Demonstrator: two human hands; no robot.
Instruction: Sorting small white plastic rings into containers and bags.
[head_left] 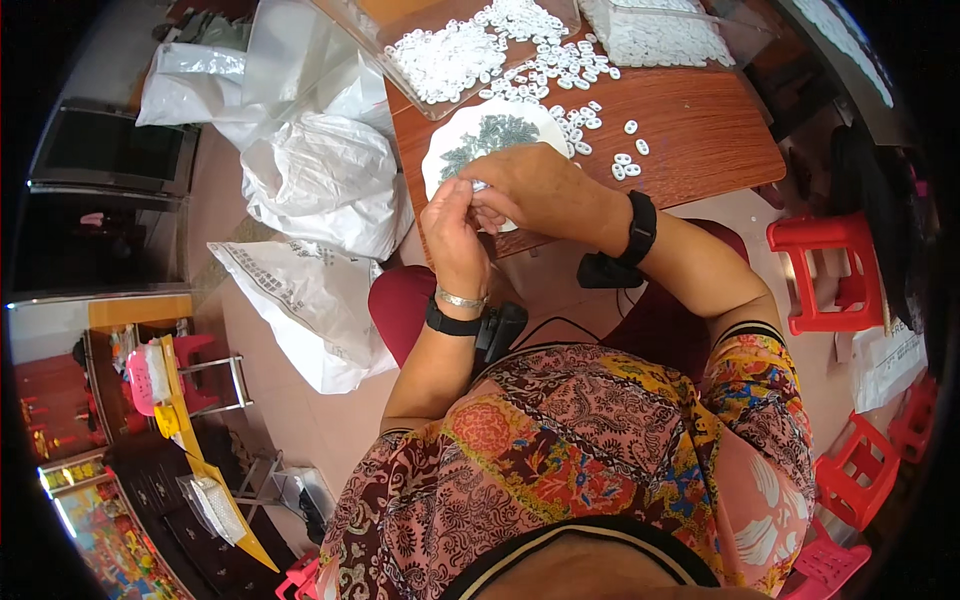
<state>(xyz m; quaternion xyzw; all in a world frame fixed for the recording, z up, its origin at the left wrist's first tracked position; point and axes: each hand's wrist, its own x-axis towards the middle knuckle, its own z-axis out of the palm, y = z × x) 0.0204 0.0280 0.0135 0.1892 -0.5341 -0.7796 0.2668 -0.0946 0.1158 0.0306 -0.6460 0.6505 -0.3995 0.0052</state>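
Observation:
Together at the near edge of the table, my left hand (pixel 455 228) and my right hand (pixel 530 188) close their fingertips around a small white piece (pixel 479 186), mostly hidden by the fingers. Just beyond them lies a white scalloped plate (pixel 450 128) with a heap of tiny grey-green parts (pixel 492 138); my right hand covers its near side. To the right of the plate, loose white oval pieces (pixel 577 118), each with two dark holes, are strewn over the wood. More of them fill a clear tray (pixel 408 88) behind the plate.
The brown wooden table (pixel 690 130) also carries a clear bag of white pieces (pixel 660 40) at the back. White sacks (pixel 320 185) stand on the floor to the left. Red plastic stools (pixel 825 265) are at the right, and a yellow-edged folding table (pixel 185 430) is at the left.

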